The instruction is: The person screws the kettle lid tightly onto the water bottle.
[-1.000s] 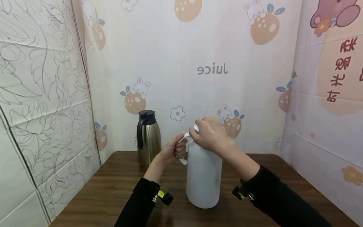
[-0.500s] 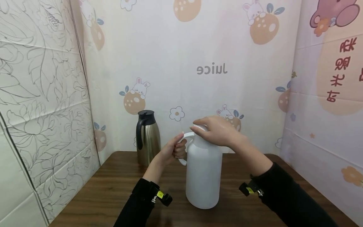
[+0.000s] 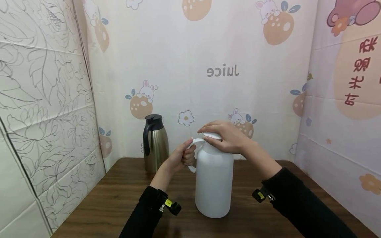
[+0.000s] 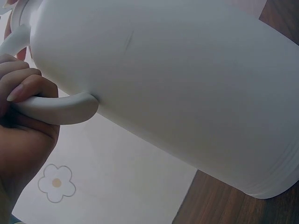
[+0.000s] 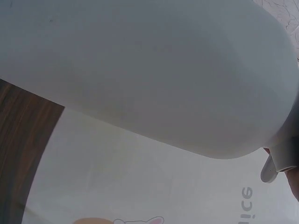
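A white thermos jug (image 3: 214, 185) stands upright on the wooden table, and its body fills much of both wrist views. My left hand (image 3: 180, 157) grips the white handle (image 4: 60, 109) on the jug's left side, fingers curled round it. Over the top, my right hand (image 3: 227, 137) holds the white lid (image 3: 212, 135), with the thumb on its near edge and the fingers across its far side. Part of the lid is hidden by this hand. In the right wrist view the spout (image 5: 284, 154) shows at the right edge, while the hand is mostly out of sight.
Behind and left of the white jug stands a gold steel thermos jug (image 3: 156, 145) with a black top and handle. The brown wooden table (image 3: 119, 198) reaches back to a printed curtain (image 3: 178, 66), with printed cloth on both sides too.
My right hand has turned on the lid, its wrist swinging to the right and its fingers flattening over the top. My left hand stays on the handle, and the jug stays in place.
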The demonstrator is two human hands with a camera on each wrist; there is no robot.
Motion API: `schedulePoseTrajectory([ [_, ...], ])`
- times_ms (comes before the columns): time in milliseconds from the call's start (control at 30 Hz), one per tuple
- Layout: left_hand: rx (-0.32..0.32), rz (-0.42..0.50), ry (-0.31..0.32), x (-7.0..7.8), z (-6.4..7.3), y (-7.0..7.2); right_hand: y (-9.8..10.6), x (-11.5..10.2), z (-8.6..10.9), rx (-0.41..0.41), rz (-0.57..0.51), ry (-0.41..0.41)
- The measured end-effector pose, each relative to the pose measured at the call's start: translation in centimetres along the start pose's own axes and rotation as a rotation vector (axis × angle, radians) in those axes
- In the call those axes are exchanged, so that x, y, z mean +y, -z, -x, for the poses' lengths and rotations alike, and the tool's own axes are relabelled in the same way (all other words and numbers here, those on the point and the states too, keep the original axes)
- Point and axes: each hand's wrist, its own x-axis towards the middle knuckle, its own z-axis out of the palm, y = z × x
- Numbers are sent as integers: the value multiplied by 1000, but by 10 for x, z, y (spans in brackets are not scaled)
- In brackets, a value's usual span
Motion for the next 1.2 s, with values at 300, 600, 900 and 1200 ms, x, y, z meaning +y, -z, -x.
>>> schedulePoseTrajectory([
  [300, -17, 5, -14, -2, 0, 0, -5, -3, 0, 56, -5, -1],
  [600, -11, -5, -13, -1, 1, -1, -9, -17, -2, 104, 97, -110],
  [900, -14, -16, -22, 0, 0, -3, -16, -36, -8, 150, 242, -264],
  [1200, 2, -26, -18, 0, -2, -3, -21, -48, -16, 167, 380, -374],
])
